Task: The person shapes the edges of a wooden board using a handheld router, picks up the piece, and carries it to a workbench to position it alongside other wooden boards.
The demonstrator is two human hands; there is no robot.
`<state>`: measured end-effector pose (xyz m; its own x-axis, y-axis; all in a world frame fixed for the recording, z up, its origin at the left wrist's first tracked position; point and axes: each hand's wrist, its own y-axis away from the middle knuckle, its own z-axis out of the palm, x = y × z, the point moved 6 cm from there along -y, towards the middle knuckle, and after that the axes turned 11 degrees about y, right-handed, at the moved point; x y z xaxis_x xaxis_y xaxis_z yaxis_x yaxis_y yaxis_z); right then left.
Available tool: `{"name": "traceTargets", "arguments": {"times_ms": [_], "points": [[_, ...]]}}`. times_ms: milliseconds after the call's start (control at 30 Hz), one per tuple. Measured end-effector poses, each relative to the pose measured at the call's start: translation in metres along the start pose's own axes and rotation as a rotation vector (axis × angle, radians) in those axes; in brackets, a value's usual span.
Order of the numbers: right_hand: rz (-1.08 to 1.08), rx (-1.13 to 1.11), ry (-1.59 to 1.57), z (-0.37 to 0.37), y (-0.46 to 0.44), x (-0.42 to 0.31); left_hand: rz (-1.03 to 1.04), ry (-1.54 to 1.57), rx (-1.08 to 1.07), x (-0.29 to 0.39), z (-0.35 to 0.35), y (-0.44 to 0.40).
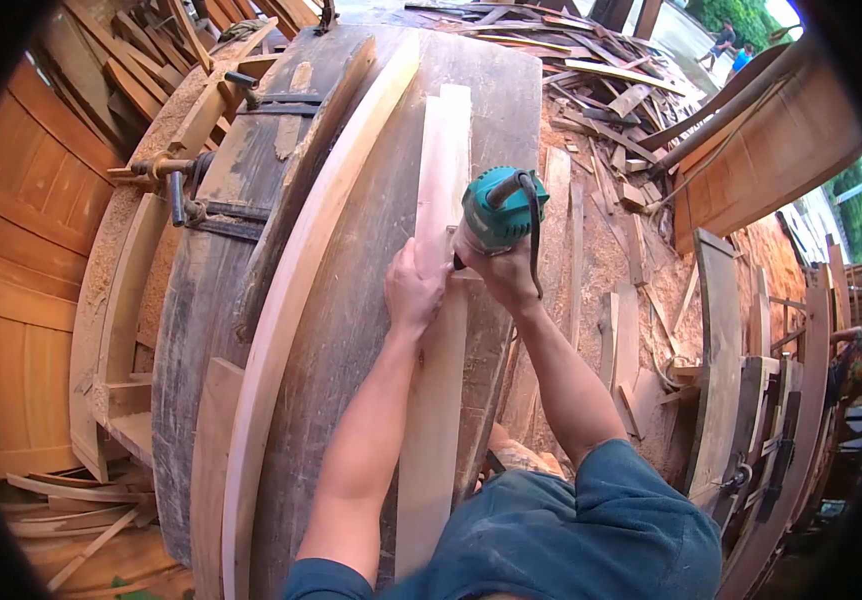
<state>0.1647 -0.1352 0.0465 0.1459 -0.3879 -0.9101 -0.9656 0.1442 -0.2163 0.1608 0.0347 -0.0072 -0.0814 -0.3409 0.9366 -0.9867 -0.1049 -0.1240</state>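
Observation:
My right hand (499, 274) is wrapped around the lower body of a teal trim router (504, 208), whose dark cord hangs down past my wrist. The router stands upright at the right edge of a long pale wooden board (433, 400); its bit is hidden from me. Just left of the router base, my left hand (417, 288) grips the board with its fingers curled over it. The board lies lengthwise on a worn workbench (351, 270), running from my waist toward the far end.
A curved wooden strip (296, 270) lies along the bench to the left. Bar clamps (176, 185) stick out beyond it. Wooden panels (31, 260) stand at far left, with scrap wood (601, 100) piled ahead. Two people (719, 45) are in the distance.

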Motion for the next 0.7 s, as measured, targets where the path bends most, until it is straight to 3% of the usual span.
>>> {"name": "traceTargets", "arguments": {"times_ms": [167,367,700], "points": [[0.027,0.04,0.052,0.002,-0.02,0.02,-0.07,-0.086,-0.056,0.004,-0.002,-0.015],[-0.04,0.122,0.035,0.0,-0.038,0.013,-0.038,-0.167,0.076,-0.005,0.009,-0.009],[0.009,0.124,0.088,-0.002,-0.083,0.018,0.101,-0.232,0.046,0.005,0.007,-0.005]]}}
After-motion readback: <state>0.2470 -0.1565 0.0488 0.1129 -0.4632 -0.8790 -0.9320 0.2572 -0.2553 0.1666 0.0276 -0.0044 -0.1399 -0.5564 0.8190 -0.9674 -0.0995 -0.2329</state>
